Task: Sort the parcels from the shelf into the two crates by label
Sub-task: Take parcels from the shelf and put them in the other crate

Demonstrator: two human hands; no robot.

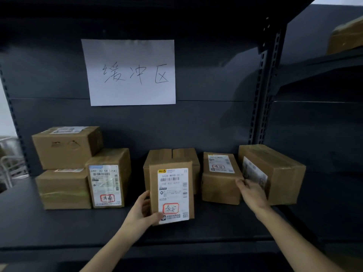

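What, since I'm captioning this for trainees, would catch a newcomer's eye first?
The white handwritten sign on the dark back panel, upper centre, stands out most. Below it, the left hand grips an upright parcel at the front of the shelf, its white label with a red-circled mark facing the camera. The right hand touches the right edge of the neighbouring parcel.

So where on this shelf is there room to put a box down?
The front strip of the shelf is bare. There's a gap, between the labelled parcel on the left and the held parcel in the left hand. On the right it's crowded: the right hand reaches between the small box and the big box.
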